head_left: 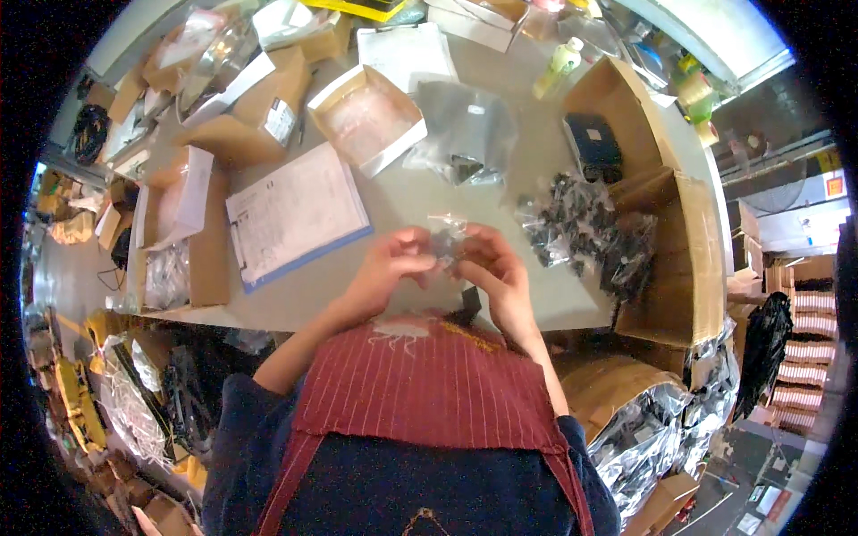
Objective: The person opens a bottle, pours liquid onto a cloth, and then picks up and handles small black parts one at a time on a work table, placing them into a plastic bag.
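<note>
Near the front edge of the table, my left hand (397,264) and my right hand (497,273) meet over a small clear plastic bag (446,234). Fingers of both hands pinch it from either side. Something dark shows inside the bag, too small to make out. Right of my hands lies a heap of small clear bags with black parts (585,228), spilling from an open cardboard box (681,255) on its side. A larger clear plastic bag (465,125), with a few dark pieces at its near end, lies flat beyond my hands.
To the left rest a blue clipboard with printed sheets (299,214) and a cardboard box (207,241) with plastic bags in it. Farther back are an open white box (407,147), papers (402,54) and a bottle (560,67). A black case (593,147) stands by the right-hand carton.
</note>
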`<state>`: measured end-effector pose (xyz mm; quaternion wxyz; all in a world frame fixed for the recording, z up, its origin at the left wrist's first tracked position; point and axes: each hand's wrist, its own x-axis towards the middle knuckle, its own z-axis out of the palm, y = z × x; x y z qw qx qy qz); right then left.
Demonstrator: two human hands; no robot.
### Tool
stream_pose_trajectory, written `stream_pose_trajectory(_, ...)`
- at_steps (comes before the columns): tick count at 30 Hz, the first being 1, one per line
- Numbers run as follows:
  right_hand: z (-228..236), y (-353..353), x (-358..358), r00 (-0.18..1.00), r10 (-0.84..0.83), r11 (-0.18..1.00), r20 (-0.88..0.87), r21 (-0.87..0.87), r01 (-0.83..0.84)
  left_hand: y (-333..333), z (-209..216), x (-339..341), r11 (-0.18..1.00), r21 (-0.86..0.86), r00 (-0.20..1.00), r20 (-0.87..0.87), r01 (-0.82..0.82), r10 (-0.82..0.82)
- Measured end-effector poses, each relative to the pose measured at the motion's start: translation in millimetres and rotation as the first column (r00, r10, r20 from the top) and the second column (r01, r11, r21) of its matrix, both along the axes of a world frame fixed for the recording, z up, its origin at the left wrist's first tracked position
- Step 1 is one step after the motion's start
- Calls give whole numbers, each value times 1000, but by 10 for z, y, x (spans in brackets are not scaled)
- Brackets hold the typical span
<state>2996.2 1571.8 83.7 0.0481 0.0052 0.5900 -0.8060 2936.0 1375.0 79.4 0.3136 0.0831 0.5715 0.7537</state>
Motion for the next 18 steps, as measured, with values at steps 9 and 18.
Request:
stream_pose_trajectory(9,247,-89,10,994,-88,996,59,8,87,12,54,26,998,-6,997,-53,56,-56)
stream_pose_trajectory(18,169,-89,21,994,-100,994,36,-32,101,17,73,20,996,43,997,-7,81,-81)
